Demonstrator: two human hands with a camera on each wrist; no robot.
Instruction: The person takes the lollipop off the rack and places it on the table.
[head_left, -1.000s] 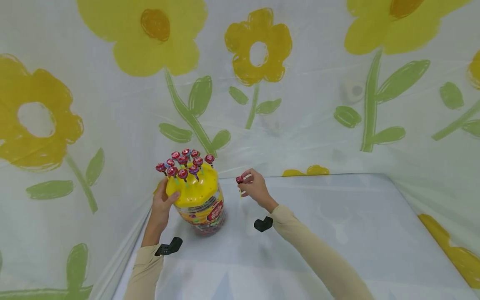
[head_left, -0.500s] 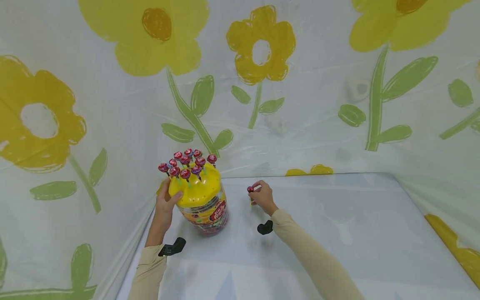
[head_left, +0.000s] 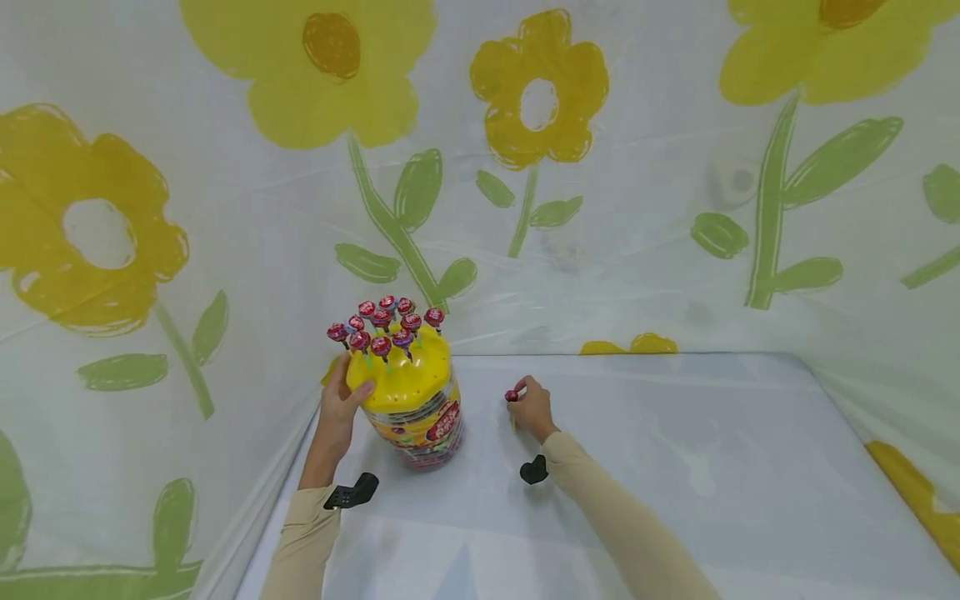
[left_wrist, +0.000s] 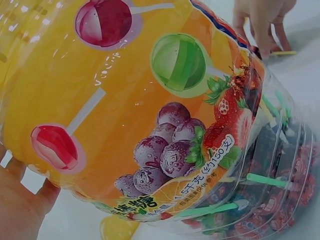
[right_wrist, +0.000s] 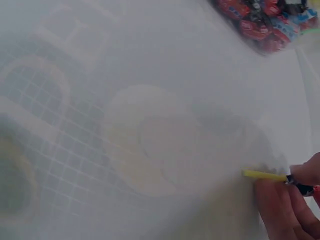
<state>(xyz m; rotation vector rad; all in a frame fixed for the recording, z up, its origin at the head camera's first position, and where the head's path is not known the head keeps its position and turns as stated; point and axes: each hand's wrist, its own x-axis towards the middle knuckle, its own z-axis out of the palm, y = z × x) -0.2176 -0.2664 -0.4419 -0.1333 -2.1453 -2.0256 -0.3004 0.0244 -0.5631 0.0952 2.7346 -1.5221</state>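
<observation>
A clear plastic lollipop jar [head_left: 412,429] with a yellow lid [head_left: 401,383] stands on the white-covered table at left. Several red-wrapped lollipops stand upright in the lid. My left hand [head_left: 341,408] grips the lid's left edge, its thumb on top and its fingers partly hidden behind. To the right of the jar, my right hand [head_left: 532,408] pinches a single lollipop [head_left: 512,396] just under its red head. In the right wrist view, the yellow stick [right_wrist: 265,175] pokes out past the fingers [right_wrist: 280,210], close over the table.
More wrapped lollipops [left_wrist: 270,212] fill the jar's lower part. The white tabletop [head_left: 675,467] stretches to the right and towards me. A flower-print cloth [head_left: 637,275] hangs behind the table and along its left side.
My right hand has lowered towards the table and shifted a little right, carrying the lollipop. My left hand keeps its grip on the lid. The head view has turned slightly left.
</observation>
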